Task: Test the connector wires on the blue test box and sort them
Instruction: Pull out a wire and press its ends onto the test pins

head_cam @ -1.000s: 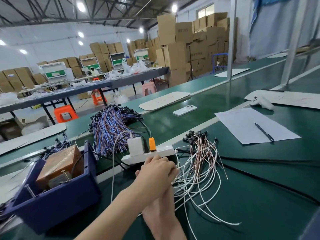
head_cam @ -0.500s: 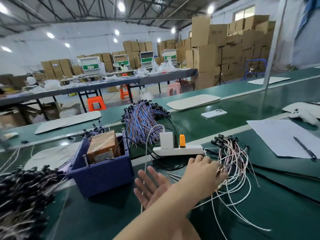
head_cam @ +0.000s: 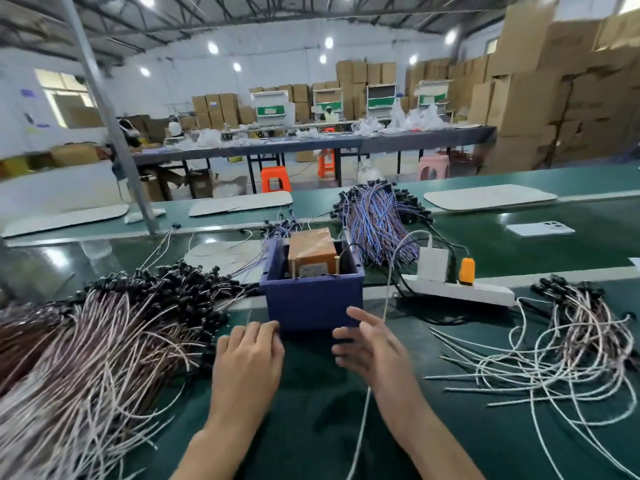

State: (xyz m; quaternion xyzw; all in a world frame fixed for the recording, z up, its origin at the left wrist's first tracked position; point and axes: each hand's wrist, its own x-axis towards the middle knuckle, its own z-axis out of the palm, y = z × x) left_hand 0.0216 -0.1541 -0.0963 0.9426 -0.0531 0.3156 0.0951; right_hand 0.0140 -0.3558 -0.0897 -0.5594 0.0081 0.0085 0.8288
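**Both hands back in front of the test box**

Since half a second ago my left hand has come off the small loose pile of pink-and-white connector wires, which now lies well out to the right of my right hand. The hands have uncrossed and sit apart, side by side on the green counter. The view has swung left too.

My left hand rests palm down with its fingers loosely bent, and I see nothing in it. My right hand is spread and blurred, also empty. A thin white cable runs beneath it, untouched.

I take it one wire has just been sorted and the next has to come from the big heap of pink-and-white wires with black connectors, just left of my left hand.

Directly beyond both hands' fingertips stands the open blue plastic test box. Inside it is an orange-brown wrapped block with brass posts sticking up; no wire is on them.
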